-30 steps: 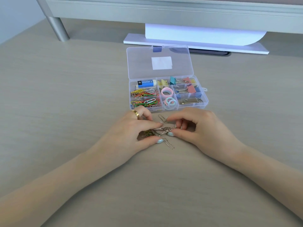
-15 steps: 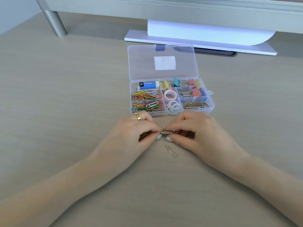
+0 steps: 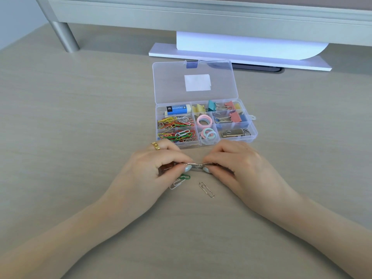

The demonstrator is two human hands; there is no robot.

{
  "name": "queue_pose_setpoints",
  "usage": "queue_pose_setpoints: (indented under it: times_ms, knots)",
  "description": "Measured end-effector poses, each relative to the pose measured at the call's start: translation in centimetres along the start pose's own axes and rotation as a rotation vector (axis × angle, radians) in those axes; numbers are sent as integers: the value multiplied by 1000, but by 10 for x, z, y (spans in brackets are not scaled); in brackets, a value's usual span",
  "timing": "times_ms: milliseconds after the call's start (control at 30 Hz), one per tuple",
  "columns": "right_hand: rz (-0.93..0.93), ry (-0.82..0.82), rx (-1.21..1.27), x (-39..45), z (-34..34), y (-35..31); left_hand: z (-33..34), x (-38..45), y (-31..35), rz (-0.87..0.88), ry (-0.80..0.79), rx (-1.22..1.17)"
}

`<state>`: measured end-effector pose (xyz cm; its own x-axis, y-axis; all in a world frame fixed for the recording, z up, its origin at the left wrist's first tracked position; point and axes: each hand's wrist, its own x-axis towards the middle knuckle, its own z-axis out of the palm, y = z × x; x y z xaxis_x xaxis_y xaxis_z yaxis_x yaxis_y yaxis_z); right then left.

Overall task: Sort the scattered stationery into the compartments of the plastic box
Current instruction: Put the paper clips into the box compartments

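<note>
- Two hands meet on a wooden desk (image 3: 80, 117), just in front of an open plastic box (image 3: 248, 135).
- The left hand (image 3: 153, 170) and right hand (image 3: 237, 166) together pinch one bundle of silver paper clips (image 3: 196, 165).
- Three loose clips lie on the desk below: one green clip (image 3: 185, 177), one white clip (image 3: 176, 183), one silver clip (image 3: 206, 189).
- The box's eight compartments hold sorted stationery.
</note>
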<state>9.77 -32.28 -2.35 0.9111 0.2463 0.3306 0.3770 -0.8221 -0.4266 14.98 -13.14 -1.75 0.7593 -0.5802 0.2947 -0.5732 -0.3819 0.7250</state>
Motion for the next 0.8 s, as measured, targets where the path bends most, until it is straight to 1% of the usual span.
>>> queue_pose_setpoints:
  times_ms: [133,367,567,800]
  knots:
    - [41,-6,100,-1,-1,1,-4,1,1,-1,43,13]
    - [48,42,167,-8,-6,-2,-13,25,1,9,173,65]
    - [60,71,217,-8,-6,-3,-10,42,-14,-47,183,81]
    - [103,93,292,2,-9,-5,-9,40,-25,-8,214,187]
